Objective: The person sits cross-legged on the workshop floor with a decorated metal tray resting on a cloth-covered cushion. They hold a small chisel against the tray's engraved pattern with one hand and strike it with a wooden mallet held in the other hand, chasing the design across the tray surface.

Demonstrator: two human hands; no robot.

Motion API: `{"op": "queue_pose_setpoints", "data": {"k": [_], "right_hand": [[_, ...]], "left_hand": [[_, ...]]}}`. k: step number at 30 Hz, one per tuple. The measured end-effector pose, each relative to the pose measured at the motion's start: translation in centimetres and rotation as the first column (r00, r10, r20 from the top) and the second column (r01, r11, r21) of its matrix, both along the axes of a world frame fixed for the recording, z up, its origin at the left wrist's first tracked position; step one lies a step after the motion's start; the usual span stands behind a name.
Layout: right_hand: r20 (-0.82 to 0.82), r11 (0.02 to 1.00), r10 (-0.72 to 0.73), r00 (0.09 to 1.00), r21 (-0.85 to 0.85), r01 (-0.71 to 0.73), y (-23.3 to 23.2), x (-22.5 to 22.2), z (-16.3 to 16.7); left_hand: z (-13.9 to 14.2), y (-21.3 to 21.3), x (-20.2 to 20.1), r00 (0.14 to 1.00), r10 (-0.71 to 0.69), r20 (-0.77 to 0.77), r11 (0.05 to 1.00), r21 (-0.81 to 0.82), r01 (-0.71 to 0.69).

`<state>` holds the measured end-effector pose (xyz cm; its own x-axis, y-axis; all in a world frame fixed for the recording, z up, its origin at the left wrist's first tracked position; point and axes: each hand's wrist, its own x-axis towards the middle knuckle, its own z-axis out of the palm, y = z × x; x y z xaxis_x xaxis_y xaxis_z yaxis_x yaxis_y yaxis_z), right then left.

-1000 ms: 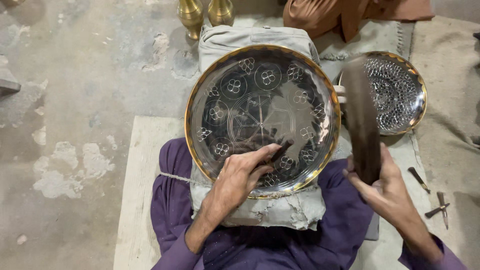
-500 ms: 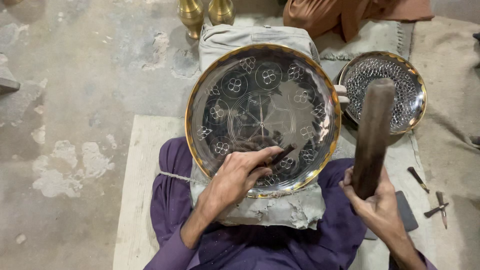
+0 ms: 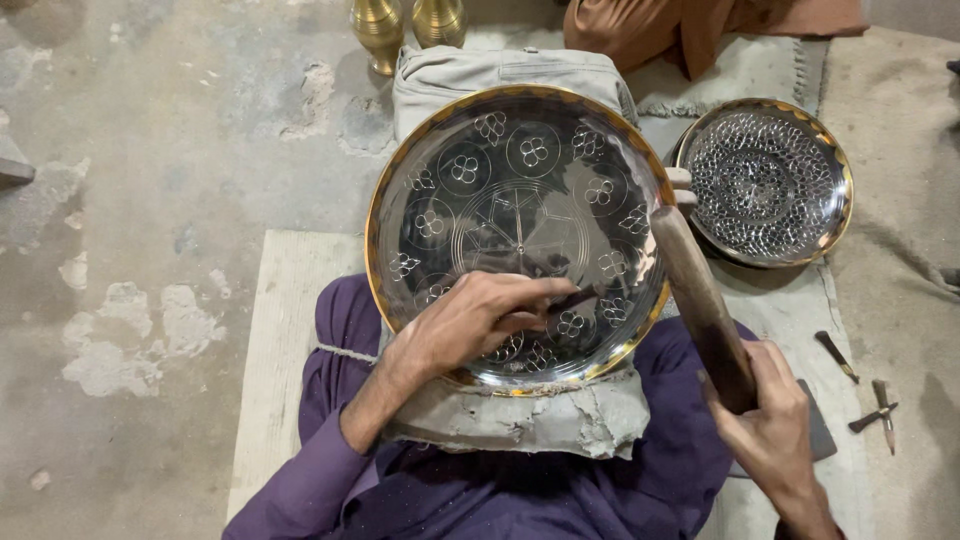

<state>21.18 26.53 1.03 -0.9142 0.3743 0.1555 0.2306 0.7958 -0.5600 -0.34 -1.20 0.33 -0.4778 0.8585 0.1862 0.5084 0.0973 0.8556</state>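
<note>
A large round silver tray (image 3: 500, 140) with a gold rim and engraved flower circles rests on a grey padded block (image 3: 520, 425) over my lap. My left hand (image 3: 470, 320) lies on the tray's near part, fingers pinched on a small dark chisel (image 3: 572, 299) whose tip touches the metal. My right hand (image 3: 775, 420) grips the lower end of a dark wooden mallet (image 3: 700, 300), which slants up and left, its head above the tray's right rim close to the chisel.
A smaller dotted silver bowl (image 3: 765, 180) sits to the right on a mat. Loose chisels (image 3: 880, 410) lie on the mat near my right hand. Two brass vases (image 3: 410, 25) stand beyond the tray. An orange-brown cloth (image 3: 680, 30) lies at top right. Bare concrete floor at left.
My right hand has swung the mallet from upright down and left toward the chisel. My left hand has held the chisel in the same spot on the tray.
</note>
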Motion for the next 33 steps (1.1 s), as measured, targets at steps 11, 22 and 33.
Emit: {"op": "queue_pose_setpoints", "data": {"k": [11,22,33], "right_hand": [[-0.280,0.962,-0.049,0.959,-0.270,-0.029,-0.3,2.4,-6.7],[-0.139,0.999,0.009,0.990,-0.048,-0.016,0.9,2.9,-9.4],[-0.225,0.897,0.034,0.974,-0.423,-0.129,0.5,-1.7,-2.0]], "left_hand": [[1.1,1.1,-0.9,0.955,-0.231,-0.185,0.967,-0.148,0.205],[1.8,0.5,0.4,0.951,-0.145,-0.271,0.983,-0.145,0.109],[1.5,-0.3,2.9,0.962,0.235,-0.139,0.967,-0.062,-0.246]]}}
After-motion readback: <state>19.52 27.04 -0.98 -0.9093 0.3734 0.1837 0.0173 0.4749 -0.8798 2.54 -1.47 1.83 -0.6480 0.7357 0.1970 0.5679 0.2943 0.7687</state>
